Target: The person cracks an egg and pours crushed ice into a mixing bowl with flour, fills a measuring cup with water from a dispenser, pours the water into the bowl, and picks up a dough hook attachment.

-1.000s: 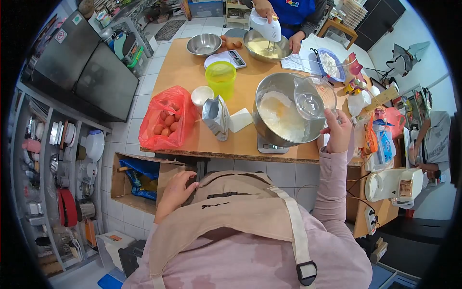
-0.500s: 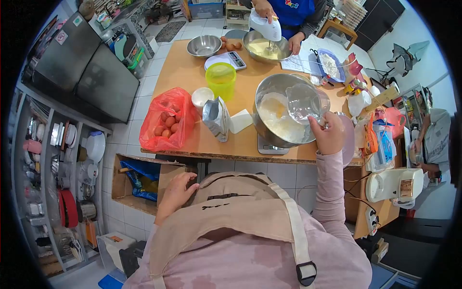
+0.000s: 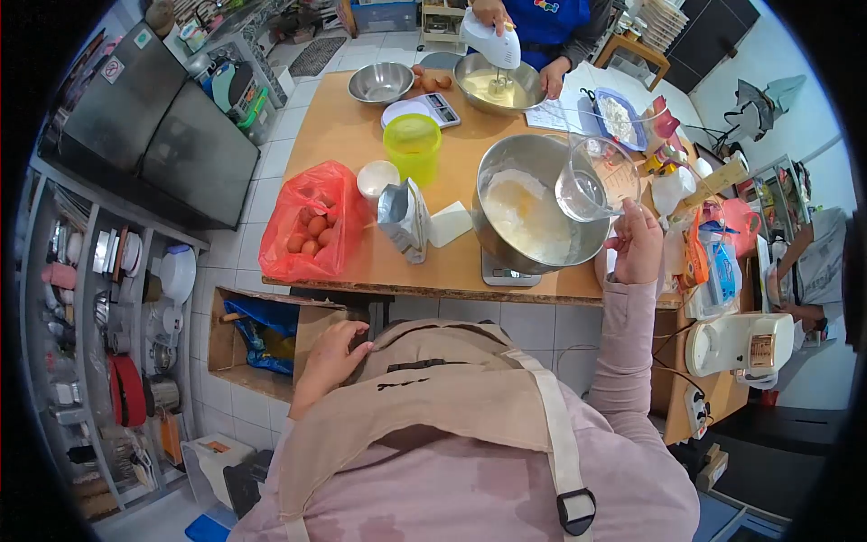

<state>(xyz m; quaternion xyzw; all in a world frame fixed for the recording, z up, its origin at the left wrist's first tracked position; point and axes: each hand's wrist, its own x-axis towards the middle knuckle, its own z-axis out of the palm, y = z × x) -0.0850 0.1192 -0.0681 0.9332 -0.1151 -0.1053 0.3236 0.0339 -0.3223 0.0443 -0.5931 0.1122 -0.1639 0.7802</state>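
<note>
My right hand (image 3: 637, 242) grips the handle of a clear measuring jug (image 3: 598, 181), which is held over the right rim of a large steel bowl (image 3: 492, 221). White powder with a yellowish patch (image 3: 526, 217) lies in the bowl. Under the bowl is a scale (image 3: 510, 274). My left hand (image 3: 336, 354) rests by the apron at the table's front edge, fingers apart, holding nothing. Left of the bowl are a white scraper (image 3: 450, 224), an open foil packet (image 3: 404, 221), a white cup (image 3: 377, 179) and a yellow-green container (image 3: 413, 149).
Across the table (image 3: 361, 135), a person's hands hold a mixer (image 3: 489, 41) and a steel bowl (image 3: 470, 88). A red bag of eggs (image 3: 312, 221) lies left. Packages and a blue bowl of flour (image 3: 619, 122) are on the right; an open carton (image 3: 307, 352) stands below.
The jug tilted and moved left over the bowl, then came back right and more upright. My left hand has stayed in place. The other person's mixer has shifted slightly left.
</note>
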